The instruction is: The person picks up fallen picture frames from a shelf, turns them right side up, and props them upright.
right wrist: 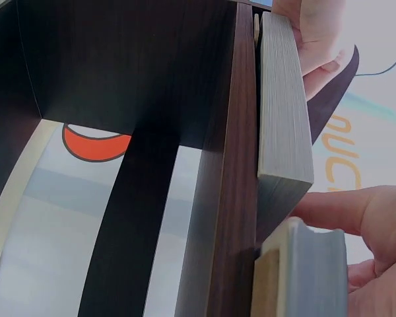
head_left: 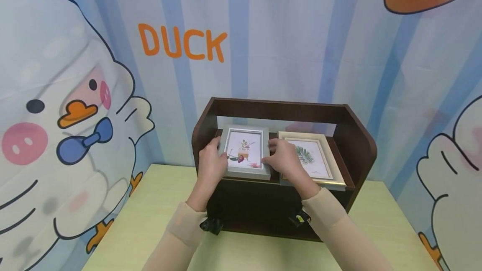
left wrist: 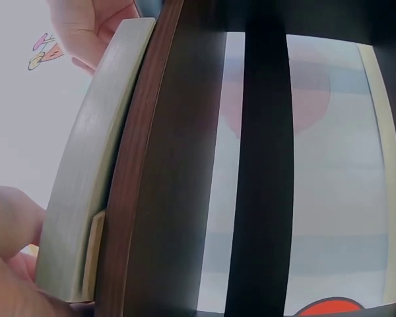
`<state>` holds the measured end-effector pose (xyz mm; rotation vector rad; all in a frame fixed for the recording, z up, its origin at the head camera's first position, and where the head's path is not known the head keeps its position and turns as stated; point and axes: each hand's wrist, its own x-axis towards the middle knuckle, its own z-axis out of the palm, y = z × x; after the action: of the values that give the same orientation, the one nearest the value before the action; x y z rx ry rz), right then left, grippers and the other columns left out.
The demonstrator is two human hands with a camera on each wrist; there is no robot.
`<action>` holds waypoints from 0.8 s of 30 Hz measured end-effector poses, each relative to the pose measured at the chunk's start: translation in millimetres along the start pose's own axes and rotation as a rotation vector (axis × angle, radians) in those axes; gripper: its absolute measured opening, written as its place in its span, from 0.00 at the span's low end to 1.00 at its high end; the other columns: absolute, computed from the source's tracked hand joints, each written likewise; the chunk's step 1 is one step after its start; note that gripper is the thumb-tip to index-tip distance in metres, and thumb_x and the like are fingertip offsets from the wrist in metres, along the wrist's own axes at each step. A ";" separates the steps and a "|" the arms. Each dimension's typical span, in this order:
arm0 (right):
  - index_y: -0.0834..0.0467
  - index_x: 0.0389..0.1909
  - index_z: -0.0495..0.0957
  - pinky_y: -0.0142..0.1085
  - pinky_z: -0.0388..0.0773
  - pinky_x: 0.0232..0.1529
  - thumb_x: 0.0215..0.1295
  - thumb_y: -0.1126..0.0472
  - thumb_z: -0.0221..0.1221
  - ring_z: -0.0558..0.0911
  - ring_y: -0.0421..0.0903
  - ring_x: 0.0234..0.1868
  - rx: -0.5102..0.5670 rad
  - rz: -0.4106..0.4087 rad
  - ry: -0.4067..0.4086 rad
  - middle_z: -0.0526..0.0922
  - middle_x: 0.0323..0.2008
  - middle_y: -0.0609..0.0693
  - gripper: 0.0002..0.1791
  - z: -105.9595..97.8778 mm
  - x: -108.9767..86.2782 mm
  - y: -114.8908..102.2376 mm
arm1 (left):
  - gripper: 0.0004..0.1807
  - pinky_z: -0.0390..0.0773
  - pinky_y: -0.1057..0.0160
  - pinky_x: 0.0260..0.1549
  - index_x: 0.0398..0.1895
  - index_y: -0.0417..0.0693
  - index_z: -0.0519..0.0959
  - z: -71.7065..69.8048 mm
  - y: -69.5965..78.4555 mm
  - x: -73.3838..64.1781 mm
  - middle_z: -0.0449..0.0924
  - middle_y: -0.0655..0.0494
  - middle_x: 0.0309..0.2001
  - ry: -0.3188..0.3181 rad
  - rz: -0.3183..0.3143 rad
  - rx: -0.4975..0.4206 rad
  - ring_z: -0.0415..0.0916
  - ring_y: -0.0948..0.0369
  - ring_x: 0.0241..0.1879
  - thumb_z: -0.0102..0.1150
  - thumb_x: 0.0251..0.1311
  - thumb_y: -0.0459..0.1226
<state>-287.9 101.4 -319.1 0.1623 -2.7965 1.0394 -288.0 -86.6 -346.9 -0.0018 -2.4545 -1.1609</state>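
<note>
A silver-grey picture frame [head_left: 246, 173] lies face up on the top shelf of a dark brown wooden rack, showing a plant drawing. My left hand [head_left: 212, 160] grips its left side, the thumb near the front corner. My right hand [head_left: 284, 157] holds the opposite side with thumb and fingers at the edge. The left wrist view has the frame's pale side [left wrist: 92, 152] close against the shelf board, a hand at each end. Just right of it, partly behind my right hand and wrist, a gold picture frame [head_left: 331, 158] with a green leaf print rests on the same shelf.
The brown rack [head_left: 278, 110] has raised side panels and a back rail around the shelf. It stands on a pale yellow-green table [head_left: 150, 212]. Behind hangs a blue-and-white striped curtain [head_left: 286, 45] with duck cartoons.
</note>
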 end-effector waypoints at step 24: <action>0.67 0.68 0.60 0.42 0.78 0.53 0.51 0.70 0.67 0.78 0.56 0.57 0.290 0.080 0.035 0.74 0.58 0.65 0.42 -2.2 0.8 7.3 | 0.27 0.76 0.48 0.53 0.63 0.41 0.71 2.3 1.4 -7.3 0.75 0.42 0.59 0.126 0.031 -0.150 0.74 0.47 0.57 0.58 0.58 0.28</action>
<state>-289.6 108.4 -322.0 0.0646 -2.6272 1.4485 -282.0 -82.7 -349.9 -0.0107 -2.2459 -1.2886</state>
